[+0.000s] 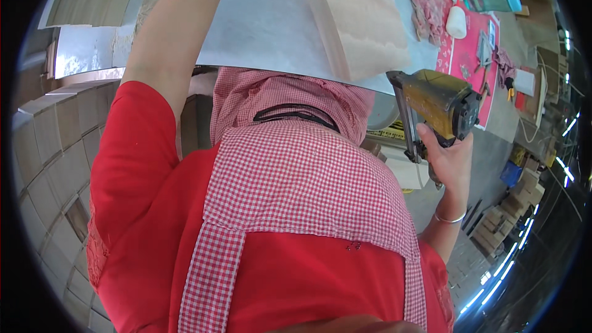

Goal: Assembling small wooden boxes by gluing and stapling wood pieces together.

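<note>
My right hand [449, 159] is wrapped round the grip of a yellow and black nail gun [436, 100], held up at the table's near right edge. Its long black nose and magazine slant down on the left side of its body. A light wooden piece [357, 18] with a pale, grained face lies on the bluish-white tabletop [259, 24], just left of the nail gun. My left arm stretches forward over the left of the table and leaves the picture at the top, so the left hand is out of sight.
On the table's right lie a pink cloth [427, 15], a white bottle [456, 21], a teal bottle [493, 0] and a pink sheet [465, 52] with tools. Stacked wooden blocks [52, 123] stand close on my left. Cardboard boxes [509, 209] sit on the floor at right.
</note>
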{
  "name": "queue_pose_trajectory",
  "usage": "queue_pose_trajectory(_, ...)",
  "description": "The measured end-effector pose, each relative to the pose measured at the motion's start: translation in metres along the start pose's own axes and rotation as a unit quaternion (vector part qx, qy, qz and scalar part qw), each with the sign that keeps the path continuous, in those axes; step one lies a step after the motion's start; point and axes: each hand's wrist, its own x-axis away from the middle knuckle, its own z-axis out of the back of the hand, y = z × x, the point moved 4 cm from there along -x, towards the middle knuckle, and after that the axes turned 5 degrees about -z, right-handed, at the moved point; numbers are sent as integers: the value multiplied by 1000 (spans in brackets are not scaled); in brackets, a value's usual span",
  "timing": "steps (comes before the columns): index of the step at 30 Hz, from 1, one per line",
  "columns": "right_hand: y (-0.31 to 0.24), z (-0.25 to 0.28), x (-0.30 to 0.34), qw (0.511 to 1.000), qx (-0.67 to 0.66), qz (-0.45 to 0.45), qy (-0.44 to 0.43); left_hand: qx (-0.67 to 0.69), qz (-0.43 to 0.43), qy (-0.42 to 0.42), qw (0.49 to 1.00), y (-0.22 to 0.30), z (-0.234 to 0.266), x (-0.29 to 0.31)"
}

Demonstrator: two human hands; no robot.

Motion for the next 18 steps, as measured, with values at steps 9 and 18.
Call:
queue_pose_trajectory(9,-6,10,0,997,-25,57,36,49,2,7,999,-2,4,4)
queue_pose_trajectory(18,-8,8,-6,999,-9,28,14,39,-2,22,999,7,8,11)
